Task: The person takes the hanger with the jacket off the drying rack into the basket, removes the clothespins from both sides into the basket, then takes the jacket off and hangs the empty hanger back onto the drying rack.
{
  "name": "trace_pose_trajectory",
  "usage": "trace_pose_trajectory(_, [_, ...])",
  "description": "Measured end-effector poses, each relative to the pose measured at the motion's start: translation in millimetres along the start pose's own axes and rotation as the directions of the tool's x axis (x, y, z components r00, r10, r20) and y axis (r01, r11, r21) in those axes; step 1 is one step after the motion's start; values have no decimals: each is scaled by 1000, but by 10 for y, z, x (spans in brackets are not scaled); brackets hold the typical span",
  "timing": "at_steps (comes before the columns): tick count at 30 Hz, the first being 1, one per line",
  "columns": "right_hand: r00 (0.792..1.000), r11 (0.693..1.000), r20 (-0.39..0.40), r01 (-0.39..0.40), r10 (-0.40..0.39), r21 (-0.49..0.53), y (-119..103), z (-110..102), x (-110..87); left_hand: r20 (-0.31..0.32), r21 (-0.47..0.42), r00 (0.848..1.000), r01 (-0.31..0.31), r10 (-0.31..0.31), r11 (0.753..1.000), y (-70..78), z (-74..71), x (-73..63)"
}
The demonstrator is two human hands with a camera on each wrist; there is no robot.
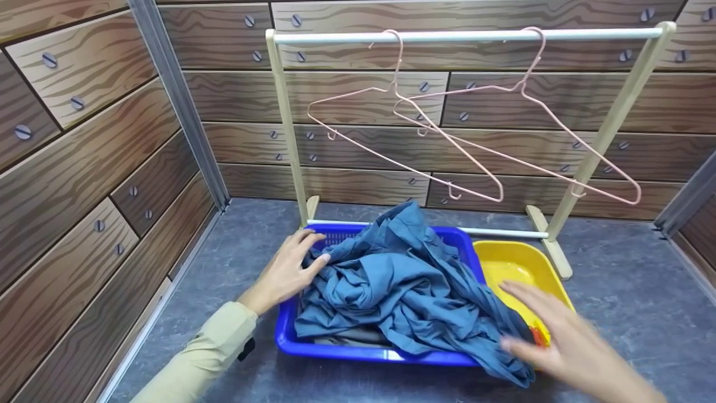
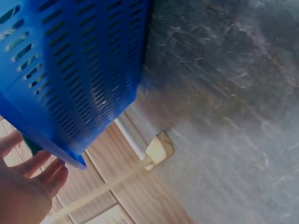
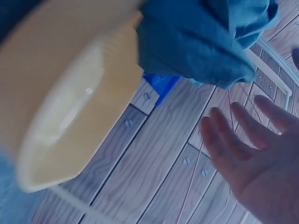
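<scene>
A crumpled blue garment [image 1: 397,280] is heaped in a blue plastic basket [image 1: 347,351], and part of it hangs over the front right corner. Over the basket's left rim, my left hand [image 1: 288,274] has its fingers spread beside the cloth. The left wrist view shows the fingers of that hand [image 2: 30,189] at the rim near a corner; whether they touch the cloth I cannot tell. My right hand [image 1: 576,341], blurred, stands near the garment's overhanging end with fingers extended. Seen from the right wrist, this hand [image 3: 266,163] holds nothing, apart from the cloth [image 3: 187,42].
A yellow tub [image 1: 520,263] adjoins the basket on the right, with a small orange-red item [image 1: 538,336] partly visible in it. Behind stands a rack with a white top bar [image 1: 470,36]. Two pink hangers, one left [image 1: 430,120] and one right [image 1: 582,146], hang from it. Wood-patterned panels surround the grey surface.
</scene>
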State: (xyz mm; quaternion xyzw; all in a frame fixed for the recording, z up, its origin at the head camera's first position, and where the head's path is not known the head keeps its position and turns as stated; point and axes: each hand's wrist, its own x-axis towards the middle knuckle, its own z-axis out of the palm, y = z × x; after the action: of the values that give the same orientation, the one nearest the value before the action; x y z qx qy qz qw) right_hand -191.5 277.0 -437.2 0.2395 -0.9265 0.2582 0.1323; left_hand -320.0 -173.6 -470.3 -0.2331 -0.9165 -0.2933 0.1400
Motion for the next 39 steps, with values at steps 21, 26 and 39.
trace_pose_trajectory(21, [926, 943, -185, -332, 330, 16, -112, 480, -314, -82, -112, 997, -13, 4, 994, 20, 32, -133])
trace_pose_trajectory(26, [867, 961, -416, -227, 273, 156, -139, 436, -239, -65, -109, 998, -14, 7, 994, 34, 38, -162])
trace_pose_trajectory(39, [900, 625, -252, -28, 356, 780, -252, 314, 377, -51, -105, 999, -3, -3, 994, 104, 92, -191])
